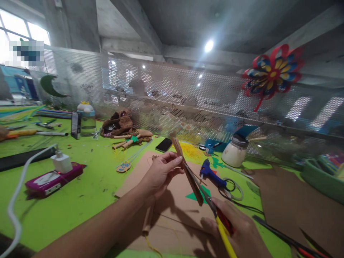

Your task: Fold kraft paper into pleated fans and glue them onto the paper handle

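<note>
My left hand (167, 169) pinches a long brown paper strip (194, 185) that looks folded, held slanting above the work surface. In my right hand (236, 222) is a pair of scissors (210, 203) with yellow and red handles. Their blades run along the strip's right side; whether they grip the paper I cannot tell. Under both hands lies a brown cardboard sheet (134, 184). On it are a green paper piece (190, 195) and a rolled brown paper tube (148, 218) with yellow string, partly behind my left forearm.
A blue glue gun (212, 174) with its cable lies beyond the scissors. A white jar (234, 153), a phone (163, 144) and yellow shreds (192, 152) stand or lie farther back. To the left is a purple power strip (55, 179) with a white charger (61, 162). More brown card (285, 200) lies right.
</note>
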`<state>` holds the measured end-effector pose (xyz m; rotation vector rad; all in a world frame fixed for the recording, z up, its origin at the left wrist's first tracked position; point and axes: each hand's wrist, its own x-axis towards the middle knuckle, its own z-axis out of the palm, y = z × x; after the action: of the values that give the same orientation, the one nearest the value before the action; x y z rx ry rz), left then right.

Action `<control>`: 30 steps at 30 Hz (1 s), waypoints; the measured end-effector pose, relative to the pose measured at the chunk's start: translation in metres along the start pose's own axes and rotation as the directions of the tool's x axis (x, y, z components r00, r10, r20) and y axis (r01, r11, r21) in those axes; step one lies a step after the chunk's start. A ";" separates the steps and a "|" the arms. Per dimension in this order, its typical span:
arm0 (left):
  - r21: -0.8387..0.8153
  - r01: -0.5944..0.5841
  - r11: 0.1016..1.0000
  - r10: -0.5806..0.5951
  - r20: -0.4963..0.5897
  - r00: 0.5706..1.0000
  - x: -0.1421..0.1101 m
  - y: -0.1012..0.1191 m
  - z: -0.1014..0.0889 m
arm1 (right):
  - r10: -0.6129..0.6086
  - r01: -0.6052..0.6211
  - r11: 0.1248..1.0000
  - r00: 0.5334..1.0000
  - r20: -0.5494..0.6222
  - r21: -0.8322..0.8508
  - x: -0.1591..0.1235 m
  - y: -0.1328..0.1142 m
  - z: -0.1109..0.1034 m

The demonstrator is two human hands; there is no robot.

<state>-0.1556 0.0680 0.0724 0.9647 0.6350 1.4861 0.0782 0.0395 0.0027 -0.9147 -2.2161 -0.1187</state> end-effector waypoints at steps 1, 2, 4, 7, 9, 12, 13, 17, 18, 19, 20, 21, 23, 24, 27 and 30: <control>-0.006 0.005 1.000 -0.005 0.003 1.000 -0.001 -0.001 0.001 | -0.001 0.001 1.000 1.000 0.007 -0.002 0.000 0.001 0.000; -0.011 0.010 1.000 -0.010 0.007 1.000 -0.002 -0.002 0.002 | 0.000 0.000 1.000 1.000 0.011 -0.002 0.000 0.001 -0.001; -0.020 0.021 1.000 -0.021 0.021 1.000 -0.003 -0.005 0.003 | 0.008 -0.008 1.000 1.000 0.002 0.011 0.000 0.001 0.000; -0.046 0.027 0.999 -0.025 0.044 0.999 -0.005 -0.009 0.005 | 0.048 -0.047 0.998 0.998 -0.030 0.038 0.000 -0.002 0.001; -0.060 0.023 0.998 -0.019 0.057 0.998 -0.006 -0.010 0.006 | 0.065 -0.063 0.997 0.997 -0.042 0.048 0.000 -0.005 0.001; -0.073 0.011 0.997 -0.006 0.061 0.998 -0.007 -0.011 0.008 | 0.057 -0.052 0.997 0.996 -0.064 0.064 0.001 -0.009 0.002; -0.076 0.006 0.997 -0.002 0.062 0.998 -0.008 -0.011 0.008 | 0.061 -0.055 0.996 0.995 -0.079 0.073 0.001 -0.010 0.003; -0.078 -0.008 0.997 0.012 0.056 0.998 -0.009 -0.010 0.010 | 0.085 -0.074 0.992 0.991 -0.105 0.106 -0.001 -0.010 0.008; -0.077 -0.008 0.997 0.012 0.051 0.999 -0.010 -0.010 0.010 | 0.088 -0.075 0.991 0.990 -0.110 0.115 -0.001 -0.010 0.009; -0.078 -0.007 0.997 0.010 0.045 0.999 -0.010 -0.010 0.011 | 0.091 -0.076 0.989 0.989 -0.118 0.123 -0.002 -0.011 0.010; -0.081 -0.006 0.997 0.009 0.039 0.999 -0.011 -0.010 0.011 | 0.094 -0.077 0.989 0.987 -0.131 0.129 -0.002 -0.011 0.012; -0.084 -0.005 0.996 0.008 0.034 0.999 -0.011 -0.010 0.012 | 0.098 -0.078 0.988 0.984 -0.148 0.133 -0.002 -0.012 0.013; -0.088 0.000 0.996 0.002 0.022 1.000 -0.012 -0.009 0.013 | 0.106 -0.083 0.988 0.978 -0.179 0.133 -0.002 -0.014 0.015; -0.089 0.003 0.996 -0.002 0.014 1.000 -0.013 -0.008 0.013 | 0.111 -0.087 0.987 0.976 -0.188 0.132 -0.002 -0.015 0.015; -0.093 0.010 0.996 -0.010 -0.003 1.000 -0.013 -0.008 0.015 | 0.118 -0.094 0.986 0.976 -0.183 0.135 -0.002 -0.016 0.016; -0.100 0.013 0.995 -0.015 -0.019 1.000 -0.013 -0.008 0.015 | 0.111 -0.088 0.987 0.977 -0.180 0.132 -0.002 -0.016 0.016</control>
<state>-0.1391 0.0541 0.0705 0.8686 0.5748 1.5025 0.0588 0.0317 -0.0076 -0.9067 -1.9776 -0.0192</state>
